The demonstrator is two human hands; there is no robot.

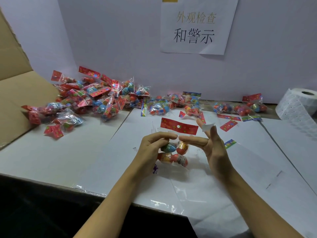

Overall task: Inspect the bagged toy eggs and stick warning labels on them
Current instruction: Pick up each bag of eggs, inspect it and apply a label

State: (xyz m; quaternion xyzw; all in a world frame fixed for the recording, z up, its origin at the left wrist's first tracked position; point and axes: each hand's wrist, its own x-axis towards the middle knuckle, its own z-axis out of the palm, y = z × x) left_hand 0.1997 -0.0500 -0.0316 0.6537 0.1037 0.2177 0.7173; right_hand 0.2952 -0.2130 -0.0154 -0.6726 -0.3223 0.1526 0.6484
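A clear bag of toy eggs (176, 152) with a red header card is held upright above the white table (68, 152). My left hand (151, 148) grips its left side just under the card. My right hand (211, 146) pinches the bag's right side with its lower fingers, and a small white warning label (208, 126) sticks to its raised fingertips. The eggs inside are red, blue and yellow.
A big heap of bagged eggs (92, 98) lies at the back left beside an open cardboard box (15, 100). More bags (240, 107) line the back wall. A roll of white labels (298, 105) stands far right. A paper sign (197, 26) hangs on the wall.
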